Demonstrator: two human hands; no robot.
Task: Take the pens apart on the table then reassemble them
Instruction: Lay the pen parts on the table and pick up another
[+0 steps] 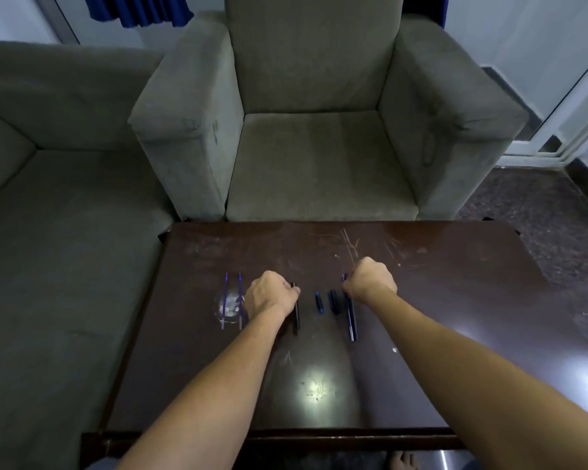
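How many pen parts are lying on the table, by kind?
Thin blue ink refills: 2
Long dark pen barrels: 2, one at the left hand and one at the right hand
Short caps: 2, one blue, one dark
Total: 6 visible; the hands may hide more.

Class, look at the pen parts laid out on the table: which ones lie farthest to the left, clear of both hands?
The two thin blue refills, lying side by side left of the left hand. They are slim and translucent; the other parts are thicker, darker pieces between the hands.
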